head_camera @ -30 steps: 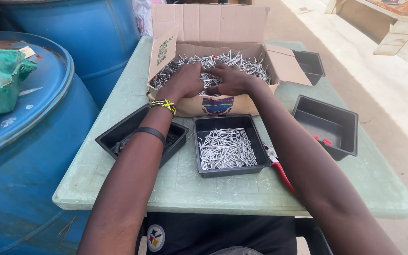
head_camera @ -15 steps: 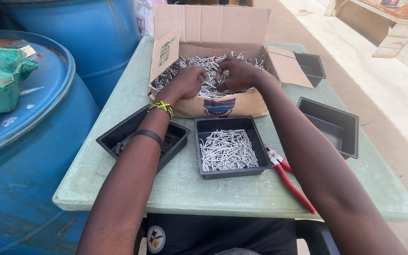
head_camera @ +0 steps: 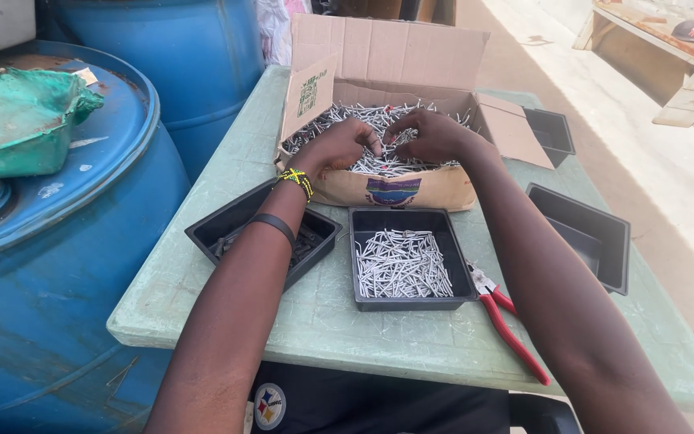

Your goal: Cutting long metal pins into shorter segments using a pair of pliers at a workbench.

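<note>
Since the big blue drums (head_camera: 50, 241) fill the whole left side of the frame, the pale green table (head_camera: 226, 193) sits squeezed in beside them, running from the centre to the right edge. At upper centre there's an open cardboard box (head_camera: 399, 189) with its flaps folded back, so both hands can get straight into the heap of small silvery metal pins (head_camera: 339, 116) inside. Right below it, just in front of the box, sits a black tray (head_camera: 408, 301) with a layer of the same pins, close enough that they only have a short way to go. Another black tray (head_camera: 226, 225) lies left of it under the left forearm, and two more black trays (head_camera: 596, 233) wait on the right. Red-handled pliers (head_camera: 512, 329) lie just right of the middle tray. The left hand (head_camera: 335, 146) and right hand (head_camera: 431, 135) meet over the pile, fingers curled narrow and pinching at pins, though exactly how many they hold I can't tell.
</note>
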